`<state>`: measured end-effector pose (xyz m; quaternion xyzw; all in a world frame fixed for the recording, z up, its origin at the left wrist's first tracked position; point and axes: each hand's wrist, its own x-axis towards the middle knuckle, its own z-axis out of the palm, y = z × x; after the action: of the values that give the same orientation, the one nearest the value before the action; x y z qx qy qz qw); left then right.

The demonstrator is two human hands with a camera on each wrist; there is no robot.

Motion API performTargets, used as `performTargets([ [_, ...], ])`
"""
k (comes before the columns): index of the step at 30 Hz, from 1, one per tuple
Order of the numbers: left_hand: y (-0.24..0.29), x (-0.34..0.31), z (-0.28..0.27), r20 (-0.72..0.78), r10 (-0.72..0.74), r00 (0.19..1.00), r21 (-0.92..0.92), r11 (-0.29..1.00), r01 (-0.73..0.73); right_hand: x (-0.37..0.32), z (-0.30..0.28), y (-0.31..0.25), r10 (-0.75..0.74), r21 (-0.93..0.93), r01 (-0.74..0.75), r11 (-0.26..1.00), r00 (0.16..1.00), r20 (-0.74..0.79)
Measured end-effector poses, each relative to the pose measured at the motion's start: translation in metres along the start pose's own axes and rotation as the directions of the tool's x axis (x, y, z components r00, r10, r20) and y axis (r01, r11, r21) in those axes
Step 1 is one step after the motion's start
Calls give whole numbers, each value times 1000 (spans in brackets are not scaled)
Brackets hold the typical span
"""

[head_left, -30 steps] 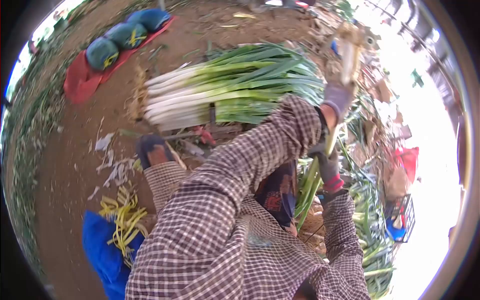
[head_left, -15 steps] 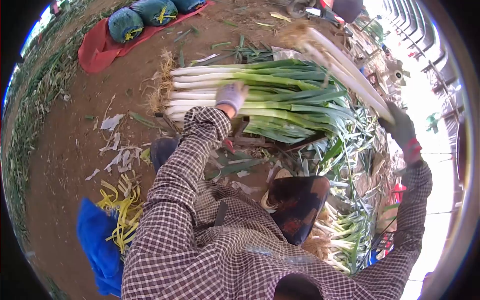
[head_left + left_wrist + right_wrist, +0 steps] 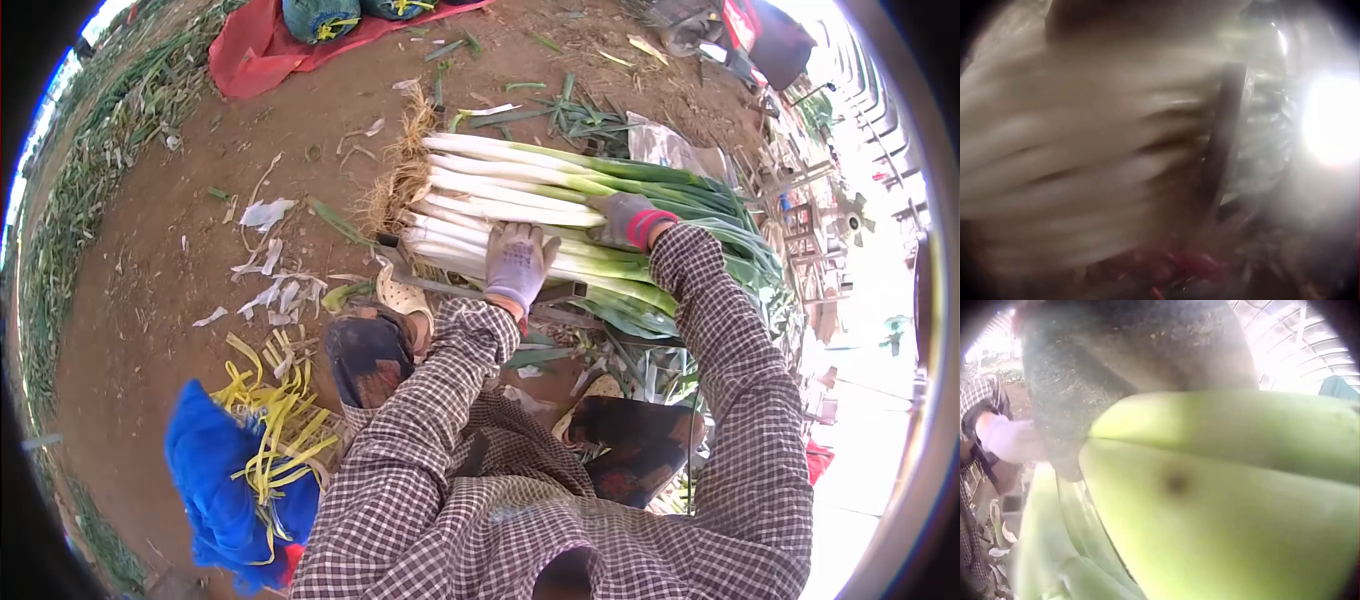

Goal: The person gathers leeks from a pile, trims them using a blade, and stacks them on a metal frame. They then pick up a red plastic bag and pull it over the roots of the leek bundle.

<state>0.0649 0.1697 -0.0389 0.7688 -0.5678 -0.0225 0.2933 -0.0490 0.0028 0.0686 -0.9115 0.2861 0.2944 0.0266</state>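
Note:
A thick pile of leeks (image 3: 500, 180) lies across a low metal rack (image 3: 567, 291), roots at the left and green leaves at the right. My left hand (image 3: 518, 262), in a pale lavender glove, rests on the white stalks at the near side of the pile. My right hand (image 3: 625, 220), in a dark grey glove with a pink cuff, grips leek stalks where white turns green. In the right wrist view, its fingers curl over a pale green leek (image 3: 1210, 512). The left wrist view is blurred, with white stalks (image 3: 1041, 156) beside a dark upright bar (image 3: 1225, 137).
Yellow strips (image 3: 280, 430) hang over a blue cloth bundle (image 3: 220, 490) at the lower left. Dark green bundles (image 3: 318, 20) sit on a red sheet (image 3: 255, 50) at the back. White scraps (image 3: 268, 215) litter the soil. My knees stand just before the rack.
My right hand has swung from the far right to the pile, and the leeks it carried now lie there. My left hand has shifted along the near stalks.

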Motion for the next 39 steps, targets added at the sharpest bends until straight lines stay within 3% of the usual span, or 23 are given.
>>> performTargets([
  [2,-2,1,2,19,12,1000,-29,1000,-11,2,0,-2,42,8,-42,999,999,-5],
  [5,-1,1,10,-179,51,983,33,998,-45,2,-5,-22,115,20,-115,993,992,-43],
  [7,1,1,5,-28,3,1000,17,1000,-3,20,18,-30,14,-54,-24,998,982,-190],
  [8,1,4,1,46,-13,999,19,1000,12,33,27,-41,151,-41,-158,987,980,-132],
  [11,-22,18,-13,254,-81,964,-425,886,186,26,31,-43,143,9,-145,989,961,-235],
  [13,-45,42,-37,68,-206,976,-519,828,211,27,30,-44,124,33,-120,992,968,-220],
  [14,-83,55,-12,-261,74,962,-333,929,-162,24,29,-44,129,44,-122,992,969,-209],
  [15,-97,61,-30,-23,207,978,-184,961,-208,21,35,-42,142,99,-118,988,948,-286],
  [16,-125,54,-3,-5,258,966,-109,960,-257,30,48,-36,147,89,-124,988,936,-319],
  [18,-125,58,-2,90,162,983,-129,980,-150,21,34,-36,190,180,-145,973,944,-270],
  [19,-126,61,-4,152,152,977,-143,981,-130,26,39,-29,180,123,-157,980,962,-207],
  [21,-129,61,-4,171,134,976,-162,981,-107,-1,23,-24,137,47,-131,990,972,-188],
  [24,-127,59,-4,154,137,979,-147,982,-114,-66,5,16,269,-22,-270,963,962,-41],
  [28,-130,58,-2,129,164,978,-152,978,-144,-121,25,73,262,-88,-295,951,926,-273],
  [32,-133,56,-1,108,205,973,-115,974,-193,-119,37,76,234,-209,-299,931,929,-286],
  [35,-127,59,-1,145,179,973,-32,984,-176,-82,41,106,191,-290,-309,906,908,-372],
  [39,-124,56,-6,169,185,968,-34,983,-181,-94,61,101,90,-255,-215,943,900,-426],
])
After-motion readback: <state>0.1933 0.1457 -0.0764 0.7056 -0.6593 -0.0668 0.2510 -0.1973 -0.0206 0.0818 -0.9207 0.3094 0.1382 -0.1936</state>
